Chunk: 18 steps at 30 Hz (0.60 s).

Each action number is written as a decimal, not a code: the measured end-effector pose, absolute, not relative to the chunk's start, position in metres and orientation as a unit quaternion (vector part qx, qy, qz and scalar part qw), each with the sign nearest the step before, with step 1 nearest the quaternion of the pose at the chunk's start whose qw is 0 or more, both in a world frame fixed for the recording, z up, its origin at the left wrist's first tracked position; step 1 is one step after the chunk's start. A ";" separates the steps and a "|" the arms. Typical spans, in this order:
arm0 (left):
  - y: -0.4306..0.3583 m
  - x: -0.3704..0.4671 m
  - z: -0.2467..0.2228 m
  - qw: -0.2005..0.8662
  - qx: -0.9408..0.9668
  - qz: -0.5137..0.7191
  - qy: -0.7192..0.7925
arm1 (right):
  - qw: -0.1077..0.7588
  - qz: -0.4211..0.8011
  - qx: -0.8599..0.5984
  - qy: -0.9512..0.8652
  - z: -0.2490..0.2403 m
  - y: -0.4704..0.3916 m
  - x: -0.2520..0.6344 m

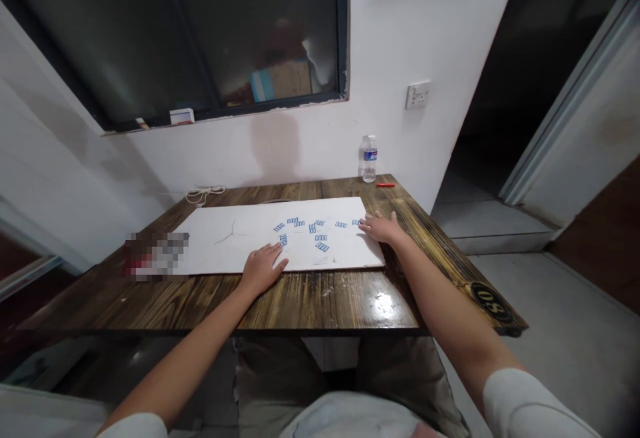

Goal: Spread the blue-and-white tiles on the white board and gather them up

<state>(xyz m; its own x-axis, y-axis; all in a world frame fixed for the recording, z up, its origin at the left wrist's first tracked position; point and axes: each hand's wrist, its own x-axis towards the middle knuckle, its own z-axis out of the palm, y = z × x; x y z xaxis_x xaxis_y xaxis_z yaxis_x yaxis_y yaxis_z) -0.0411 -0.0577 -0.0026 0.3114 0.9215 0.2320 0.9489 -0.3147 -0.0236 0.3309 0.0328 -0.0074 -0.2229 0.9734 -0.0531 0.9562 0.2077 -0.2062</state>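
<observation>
A long white board (260, 225) lies flat on the wooden table. Across its right half are several small blue-and-white striped rectangles (321, 238); whether they are loose pieces or marks I cannot tell. My left hand (263, 268) rests palm down over the board's front edge, its fingers spread. Its fingertips reach a striped rectangle (283, 239). At the board's right edge, my right hand (382, 227) lies with fingers stretched out, the fingertips beside another striped rectangle (355, 222). Neither hand grips anything that I can see.
On the wooden table (330, 301), a water bottle (369, 161) stands at the back right near a red pen (385, 185). A white cable (204, 193) lies at the back left. A blurred item (160, 256) overlaps the board's left end. Behind are a wall and window.
</observation>
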 end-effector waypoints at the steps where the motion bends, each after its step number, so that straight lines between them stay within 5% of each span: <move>1: -0.059 -0.040 -0.001 0.081 -0.804 -0.093 -0.581 | 0.052 0.091 -0.621 -0.777 -0.008 0.033 0.330; 18: -0.047 -0.052 0.003 0.050 -0.800 -0.178 -0.571 | 0.124 0.058 -0.482 -0.865 -0.015 0.021 0.293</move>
<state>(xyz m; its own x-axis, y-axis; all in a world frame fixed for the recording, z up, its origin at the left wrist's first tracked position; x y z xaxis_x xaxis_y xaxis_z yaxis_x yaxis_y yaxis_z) -0.0520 -0.0473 0.0033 0.2835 0.8960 0.3419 0.9315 -0.3420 0.1239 0.2927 0.0209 -0.0154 -0.5044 0.8488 0.1585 0.8202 0.5284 -0.2192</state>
